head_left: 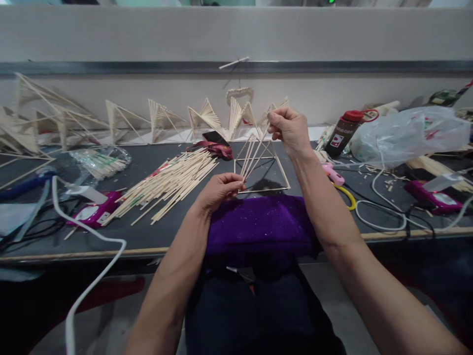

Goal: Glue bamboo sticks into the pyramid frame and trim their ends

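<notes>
Several thin wooden sticks (pixel 248 159) fan upward from my left hand (pixel 220 190), whose thumb and fingers pinch their lower ends. Higher up and to the right, my right hand (pixel 290 129) is closed on the upper end of one wooden stick (pixel 260 146) that slants down to the left hand. Behind the held sticks, a frame of joined sticks (pixel 284 173) rests on the dark table; the hands and sticks partly hide it. A large pile of loose wooden sticks (pixel 177 178) lies to the left of my left hand.
Fanned stick models (pixel 205 118) line the wall. A dark bottle with a red cap (pixel 342 133), a plastic bag (pixel 410 133) and a pink glue gun (pixel 331 173) are on the right. White cables (pixel 380 227) cross both sides. Purple cloth (pixel 258 224) covers the near edge.
</notes>
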### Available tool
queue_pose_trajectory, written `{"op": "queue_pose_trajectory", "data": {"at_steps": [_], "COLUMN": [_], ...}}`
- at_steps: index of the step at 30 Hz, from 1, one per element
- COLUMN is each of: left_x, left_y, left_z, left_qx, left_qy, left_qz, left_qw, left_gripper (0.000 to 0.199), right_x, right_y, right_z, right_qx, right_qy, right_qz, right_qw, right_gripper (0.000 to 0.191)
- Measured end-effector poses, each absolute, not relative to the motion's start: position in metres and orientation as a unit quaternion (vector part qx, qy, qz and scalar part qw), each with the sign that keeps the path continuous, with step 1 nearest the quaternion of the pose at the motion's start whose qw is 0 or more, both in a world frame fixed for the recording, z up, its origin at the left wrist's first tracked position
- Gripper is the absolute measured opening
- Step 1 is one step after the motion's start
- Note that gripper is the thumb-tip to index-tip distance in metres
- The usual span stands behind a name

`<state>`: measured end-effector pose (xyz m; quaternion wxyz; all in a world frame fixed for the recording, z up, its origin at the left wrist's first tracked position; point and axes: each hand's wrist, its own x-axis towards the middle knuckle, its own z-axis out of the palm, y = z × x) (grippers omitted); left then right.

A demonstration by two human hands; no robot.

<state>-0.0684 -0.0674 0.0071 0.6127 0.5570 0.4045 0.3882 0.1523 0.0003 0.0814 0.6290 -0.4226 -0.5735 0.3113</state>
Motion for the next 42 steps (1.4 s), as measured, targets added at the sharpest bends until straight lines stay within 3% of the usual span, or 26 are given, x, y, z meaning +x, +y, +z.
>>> {"op": "queue_pose_trajectory", "data": {"at_steps": [12, 24, 42], "left_x": [-0.075, -0.086, -0.088], "left_y": [-0.05, -0.02, -0.013], "left_z": [-0.003, -0.015, -0.02], "left_qx": [0.502, 0.511, 0.54], "left_qy": [0.462, 0.452, 0.399], "left_qz": [0.478, 0.326, 0.272], "left_qw": [0.553, 0.654, 0.689], "left_gripper": [0.031, 0.029, 0.037], "right_x": [0.163, 0.167, 0.162], "right_y": [0.021, 0.052, 0.058], "right_z": [0.074, 0.06, 0.048], "right_qx": [-0.432, -0.442, -0.463], "right_qy": [-0.55, -0.565, -0.598], "right_qz": [0.337, 0.376, 0.365], "right_qw": [0.631, 0.586, 0.543], "right_gripper": [0.018, 0.009, 0.011]}}
